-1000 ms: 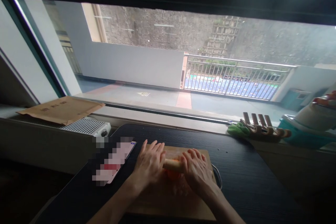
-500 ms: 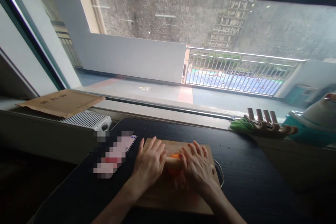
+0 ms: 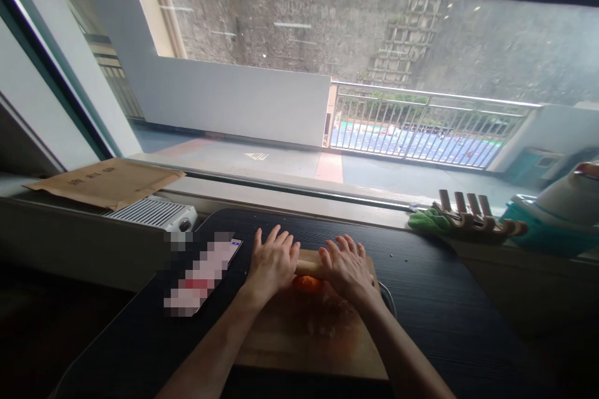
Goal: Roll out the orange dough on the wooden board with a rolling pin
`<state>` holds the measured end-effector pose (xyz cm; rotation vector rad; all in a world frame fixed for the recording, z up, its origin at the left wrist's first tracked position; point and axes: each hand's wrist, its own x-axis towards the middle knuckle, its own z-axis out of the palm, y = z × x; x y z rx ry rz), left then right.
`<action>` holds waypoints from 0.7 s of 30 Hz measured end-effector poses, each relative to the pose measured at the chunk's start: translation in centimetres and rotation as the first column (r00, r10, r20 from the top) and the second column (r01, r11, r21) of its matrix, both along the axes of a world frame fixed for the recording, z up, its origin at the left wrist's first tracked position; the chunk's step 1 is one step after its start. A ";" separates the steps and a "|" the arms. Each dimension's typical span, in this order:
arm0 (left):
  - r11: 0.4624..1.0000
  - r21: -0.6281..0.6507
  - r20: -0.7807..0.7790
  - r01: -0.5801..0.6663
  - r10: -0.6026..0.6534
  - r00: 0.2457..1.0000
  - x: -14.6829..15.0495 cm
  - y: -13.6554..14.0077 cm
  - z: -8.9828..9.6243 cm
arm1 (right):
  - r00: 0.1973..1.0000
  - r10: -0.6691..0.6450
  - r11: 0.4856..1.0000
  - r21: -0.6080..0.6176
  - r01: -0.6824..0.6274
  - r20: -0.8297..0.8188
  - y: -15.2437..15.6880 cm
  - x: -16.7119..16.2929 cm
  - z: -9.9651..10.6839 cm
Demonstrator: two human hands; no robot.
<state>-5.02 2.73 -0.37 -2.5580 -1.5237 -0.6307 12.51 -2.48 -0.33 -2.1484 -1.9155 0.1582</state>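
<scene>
A pale wooden rolling pin (image 3: pixel 309 267) lies crosswise near the far side of a wooden cutting board (image 3: pixel 281 349). My left hand (image 3: pixel 275 262) rests over its left part with the fingers stretched forward and apart. On the right part lies my right hand (image 3: pixel 345 267), its fingers likewise spread and extended past the pin. A soft-looking orange piece (image 3: pixel 309 284) shows just on the near side of the pin, between my hands; what it is made of I cannot tell. Orange tint and whitish smears mark the board nearer to me.
A metal handle (image 3: pixel 389 299) sticks out at the board's right side on the dark table (image 3: pixel 449 312). Left of the board lies a phone (image 3: pixel 206 277), partly blurred out. A brown envelope (image 3: pixel 107 182), green cloth (image 3: pixel 428 221), wooden rack (image 3: pixel 468 215) and teal container (image 3: pixel 538 224) sit near the window.
Both hands and the rolling pin have moved away from me toward the board's far edge. More of the orange piece and the near part of the board now shows.
</scene>
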 end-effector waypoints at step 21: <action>0.997 0.071 0.039 0.029 -0.032 0.999 -0.8 -1.5 -1.2 | 1.000 0.021 1.000 0.014 -0.021 0.008 -0.6 -0.2 -0.8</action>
